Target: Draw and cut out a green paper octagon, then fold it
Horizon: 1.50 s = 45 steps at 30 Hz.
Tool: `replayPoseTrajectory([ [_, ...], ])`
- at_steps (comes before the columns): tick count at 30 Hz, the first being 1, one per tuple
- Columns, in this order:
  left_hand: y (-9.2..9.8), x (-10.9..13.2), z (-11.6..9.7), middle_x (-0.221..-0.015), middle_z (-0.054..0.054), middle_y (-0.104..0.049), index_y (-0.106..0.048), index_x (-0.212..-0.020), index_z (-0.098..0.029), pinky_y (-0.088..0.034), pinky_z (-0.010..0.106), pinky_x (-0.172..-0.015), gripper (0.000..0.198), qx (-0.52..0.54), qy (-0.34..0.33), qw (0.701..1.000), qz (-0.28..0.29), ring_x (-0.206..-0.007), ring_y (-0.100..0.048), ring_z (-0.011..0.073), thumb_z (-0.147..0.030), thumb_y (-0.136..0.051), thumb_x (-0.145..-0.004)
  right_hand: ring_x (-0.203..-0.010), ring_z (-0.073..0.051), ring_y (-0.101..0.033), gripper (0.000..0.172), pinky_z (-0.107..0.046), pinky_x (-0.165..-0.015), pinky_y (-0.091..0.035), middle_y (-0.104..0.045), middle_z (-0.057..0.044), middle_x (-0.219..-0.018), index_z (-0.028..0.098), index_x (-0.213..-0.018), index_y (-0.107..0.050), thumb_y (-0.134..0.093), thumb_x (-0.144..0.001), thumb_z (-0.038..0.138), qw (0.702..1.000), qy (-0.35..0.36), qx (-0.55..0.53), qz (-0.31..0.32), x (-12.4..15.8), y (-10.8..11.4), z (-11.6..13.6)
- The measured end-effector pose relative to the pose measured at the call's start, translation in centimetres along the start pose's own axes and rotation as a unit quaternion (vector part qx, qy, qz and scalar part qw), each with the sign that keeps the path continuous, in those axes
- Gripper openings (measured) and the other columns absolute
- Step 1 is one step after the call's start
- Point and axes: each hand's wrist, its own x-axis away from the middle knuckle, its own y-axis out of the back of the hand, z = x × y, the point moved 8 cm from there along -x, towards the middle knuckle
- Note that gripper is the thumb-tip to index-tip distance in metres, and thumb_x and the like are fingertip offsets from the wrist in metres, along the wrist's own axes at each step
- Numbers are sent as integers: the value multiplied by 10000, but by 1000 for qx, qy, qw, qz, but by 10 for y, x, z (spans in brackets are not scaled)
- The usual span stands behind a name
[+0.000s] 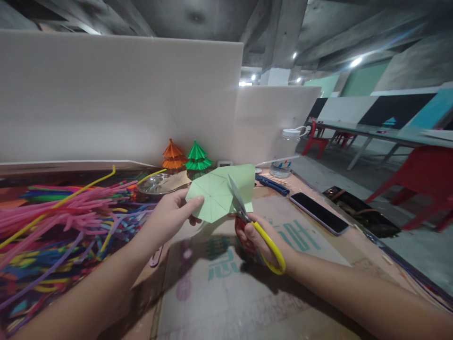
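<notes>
My left hand [173, 212] pinches the left edge of a light green paper sheet [215, 192] with pencil lines radiating from its middle, held up above the table. My right hand [260, 243] is closed round the red and yellow handles of scissors [247, 222]. The scissor blades are open and cross the paper's right part, cutting into it.
A heap of coloured pipe cleaners [60, 222] fills the left of the table. An orange paper tree [172, 156] and a green paper tree [197, 157] stand by the white partition, with a metal dish [155, 184] in front. A phone [318, 212], a blue pen [272, 185] and a plastic jar [287, 151] lie right.
</notes>
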Motion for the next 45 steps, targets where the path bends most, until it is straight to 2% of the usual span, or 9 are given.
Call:
replayPoseTrajectory([
  [3, 1, 1, 0, -624, -5, -655, -668, -797, -171, -485, 252, -525, 386, 1, -1, 1000, 2, -542, -621, 155, -553, -667, -855, -469, -30, -279, 782, -205, -420, -236, -414, 82, -701, 162, -1241, -558, -681, -797, 794, 1000, -2, 7, -6, 0, 1, -1],
  [14, 3, 2, -8, -603, -6, -649, -669, -767, -181, -491, 257, -519, 365, -8, -4, 1000, -4, -532, -624, 162, -539, -671, -836, -480, -48, -308, 719, -209, -417, -258, -395, 80, -685, 173, -1130, -591, -673, -792, 803, 999, 10, 47, -19, -1, 4, 4],
  [19, 3, 2, -6, -615, 0, -659, -659, -778, -189, -501, 270, -522, 367, -14, 3, 1000, -10, -536, -627, 173, -553, -665, -820, -481, -48, -304, 744, -206, -417, -254, -402, 79, -688, 173, -1177, -584, -680, -789, 800, 999, 1, 38, -9, 1, 1, 4],
  [23, -2, 1, -2, -576, -6, -630, -627, -751, -197, -461, 262, -462, 430, -18, 14, 1000, -16, -476, -579, 162, -623, -648, -804, -473, -43, -303, 756, -195, -409, -254, -388, 88, -666, 165, -1169, -574, -689, -779, 803, 999, -8, 27, 17, 2, -5, 4],
  [26, -3, 2, 0, -512, -21, -562, -588, -681, -204, -411, 244, -427, 481, -24, 24, 999, -22, -438, -536, 147, -668, -647, -792, -469, -43, -305, 750, -191, -403, -254, -390, 89, -660, 169, -1163, -571, -692, -777, 801, 1000, -11, 25, 13, 2, -5, 2],
  [30, -1, 5, -3, -533, -17, -559, -572, -662, -207, -397, 237, -427, 500, -30, 29, 999, -32, -456, -523, 143, -687, -652, -776, -464, -53, -318, 770, -202, -405, -254, -404, 89, -637, 164, -1194, -556, -686, -782, 802, 999, -14, 29, 8, 3, -3, 0],
  [38, 1, 8, -12, -648, 19, -651, -666, -750, -182, -447, 252, -484, 465, -43, 31, 998, -36, -559, -577, 173, -647, -688, -745, -487, -53, -318, 688, -216, -431, -256, -406, 82, -662, 186, -1033, -544, -689, -773, 807, 998, -9, 54, 1, 3, -3, 7],
  [45, 2, 8, -10, -635, 11, -624, -656, -749, -184, -426, 248, -481, 457, -59, 27, 997, -29, -535, -542, 158, -641, -657, -766, -492, -60, -313, 675, -227, -439, -253, -390, 83, -663, 196, -1002, -544, -691, -764, 811, 998, -5, 59, 0, 2, -3, 6],
])
